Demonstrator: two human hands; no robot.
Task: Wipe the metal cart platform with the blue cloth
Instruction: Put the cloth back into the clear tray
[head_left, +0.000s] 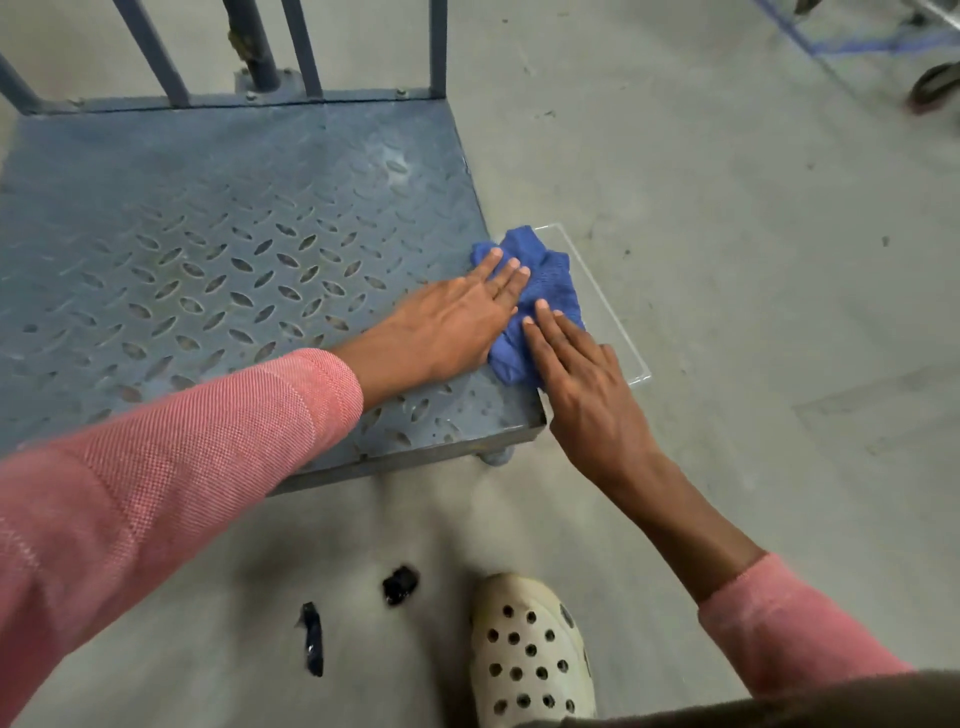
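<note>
The crumpled blue cloth (550, 291) sits at the right edge of the diamond-plate cart platform (208, 260), partly hanging past it. The left hand (457, 317) presses it with fingers straight and close together; the right hand (587, 384) lays straight, slightly parted fingers on its near side

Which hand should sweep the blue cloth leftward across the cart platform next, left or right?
Probably left. The left hand lies flat on the grey diamond-plate metal cart platform, fingers on the crumpled blue cloth at its right edge. The right hand hangs past the corner, only fingertips on cloth.
</note>
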